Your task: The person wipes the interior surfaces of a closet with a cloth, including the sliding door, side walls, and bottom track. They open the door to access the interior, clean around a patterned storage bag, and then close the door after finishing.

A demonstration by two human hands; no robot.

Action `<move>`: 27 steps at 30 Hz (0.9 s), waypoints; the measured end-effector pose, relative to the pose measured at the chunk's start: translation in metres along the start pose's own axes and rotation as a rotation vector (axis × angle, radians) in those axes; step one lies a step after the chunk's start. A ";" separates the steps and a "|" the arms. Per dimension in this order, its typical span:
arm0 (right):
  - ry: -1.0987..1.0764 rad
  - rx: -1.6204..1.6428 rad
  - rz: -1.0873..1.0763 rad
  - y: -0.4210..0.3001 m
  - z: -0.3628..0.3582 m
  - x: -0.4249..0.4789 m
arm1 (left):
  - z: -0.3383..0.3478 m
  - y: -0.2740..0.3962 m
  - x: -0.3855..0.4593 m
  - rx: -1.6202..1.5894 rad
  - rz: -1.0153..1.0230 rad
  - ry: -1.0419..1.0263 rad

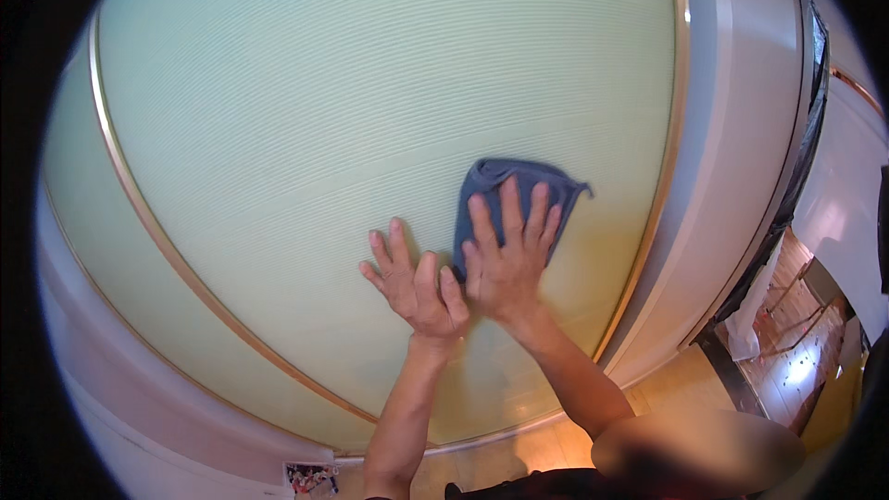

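Observation:
A folded blue-grey cloth (487, 180) lies against a pale green, finely ribbed panel (361, 104). My right hand (510, 260) holds it flat there, fingers spread across it and pointing up. A small loop or tag sticks out at the cloth's right corner. Just to the left is my left hand (420, 295), holding nothing, with its fingers apart and some of them bent. Its thumb side is close to the cloth's lower left corner; whether they touch, I cannot tell. The left fingertips appear to rest on the panel.
Gold-coloured trim strips (149, 229) edge the panel at left and right. A white wall frame (701, 153) stands on the right, beside an opening with dark plastic sheeting (785, 222). Tiled floor (555, 448) shows below. Small mixed items (310, 479) lie at the lower left.

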State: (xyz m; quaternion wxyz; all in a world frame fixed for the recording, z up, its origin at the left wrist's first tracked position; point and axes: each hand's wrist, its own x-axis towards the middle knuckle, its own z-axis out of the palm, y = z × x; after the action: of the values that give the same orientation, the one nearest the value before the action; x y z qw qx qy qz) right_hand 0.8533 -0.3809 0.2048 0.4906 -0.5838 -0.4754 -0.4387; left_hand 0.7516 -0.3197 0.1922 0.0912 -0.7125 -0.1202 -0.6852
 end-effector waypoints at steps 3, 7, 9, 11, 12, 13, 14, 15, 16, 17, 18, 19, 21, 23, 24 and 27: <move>-0.037 0.048 -0.093 0.006 0.000 0.000 | 0.009 0.003 -0.002 -0.020 -0.048 0.060; -0.055 0.073 -0.146 0.006 -0.020 0.059 | 0.015 0.005 -0.005 -0.011 -0.045 0.081; -0.008 0.055 -0.140 0.014 -0.022 0.081 | 0.013 0.010 -0.005 0.021 -0.044 0.038; 0.027 0.045 -0.083 0.022 -0.027 0.084 | 0.014 0.016 -0.006 0.076 -0.041 0.001; 0.047 0.014 -0.058 0.030 -0.031 0.083 | 0.018 0.020 -0.004 0.088 -0.041 -0.013; 0.045 -0.011 -0.009 0.036 -0.032 0.075 | 0.021 0.022 -0.005 0.077 -0.036 0.002; 0.043 -0.035 0.039 0.041 -0.032 0.063 | 0.024 0.023 -0.006 0.067 -0.031 0.015; 0.003 -0.064 0.080 0.042 -0.036 0.050 | 0.028 0.026 -0.004 0.048 -0.027 0.038; 0.038 -0.047 0.087 0.045 -0.030 0.031 | 0.031 0.026 -0.004 0.083 -0.031 0.041; 0.017 -0.032 0.098 0.043 -0.026 0.015 | 0.031 0.026 -0.005 0.117 -0.032 0.047; -0.004 -0.023 0.109 0.043 -0.024 0.003 | 0.035 0.027 -0.005 0.145 -0.033 0.051; 0.003 0.001 0.068 0.041 -0.022 -0.003 | 0.038 0.028 -0.005 0.119 -0.025 0.071; -0.007 0.044 -0.011 0.044 -0.023 0.004 | 0.037 0.026 -0.007 0.137 -0.029 0.051; -0.032 0.054 -0.071 0.045 -0.034 0.034 | 0.030 0.023 -0.008 0.161 -0.012 0.022; -0.043 0.046 -0.078 0.047 -0.041 0.052 | 0.030 0.023 -0.007 0.161 -0.017 0.025; 0.017 0.014 -0.080 0.061 -0.049 0.088 | 0.033 0.029 -0.007 0.149 -0.046 0.039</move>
State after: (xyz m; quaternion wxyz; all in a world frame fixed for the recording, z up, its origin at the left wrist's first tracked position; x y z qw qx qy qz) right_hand 0.9260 -0.4228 0.2881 0.4807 -0.5573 -0.4971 -0.4597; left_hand 0.7912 -0.3383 0.1851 0.1306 -0.6874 -0.1856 -0.6900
